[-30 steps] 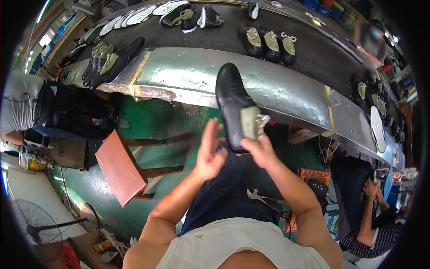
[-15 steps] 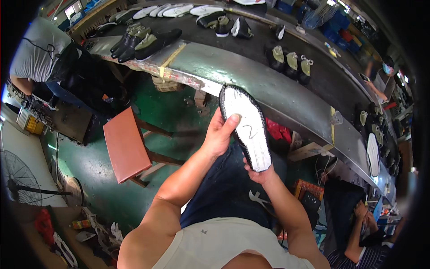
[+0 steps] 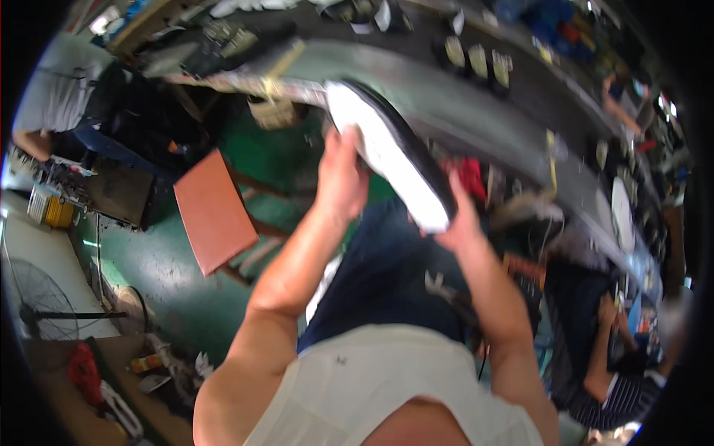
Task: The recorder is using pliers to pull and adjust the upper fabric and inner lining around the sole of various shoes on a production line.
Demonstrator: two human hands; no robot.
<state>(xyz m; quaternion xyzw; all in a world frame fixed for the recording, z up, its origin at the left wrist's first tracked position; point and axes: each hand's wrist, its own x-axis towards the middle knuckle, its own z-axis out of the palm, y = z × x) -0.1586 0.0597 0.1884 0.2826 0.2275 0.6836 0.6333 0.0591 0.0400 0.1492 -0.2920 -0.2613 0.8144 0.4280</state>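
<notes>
A black shoe (image 3: pixel 387 160) with a white underside is held up in front of me, turned on its side and a little smeared by motion. Its far end points up and to the left, its near end down and to the right. My left hand (image 3: pixel 343 175) is closed on its left edge, thumb on the white underside. Around the near end my right hand (image 3: pixel 462 219) is closed, with its fingers partly hidden behind the shoe. Just beyond it runs the metal edge of a long workbench (image 3: pixel 379 67).
Several shoes (image 3: pixel 476 63) stand on the dark belt of the bench. A brown-topped stool (image 3: pixel 216 215) is at my left, above a fan (image 3: pixel 33 312). One person (image 3: pixel 67 97) works at the far left; another person's arm (image 3: pixel 601 357) shows at the lower right.
The shoe has moved up and to the left and has rolled, so its black side now shows along the right. Both hands moved with it, and the whole view has shifted slightly.
</notes>
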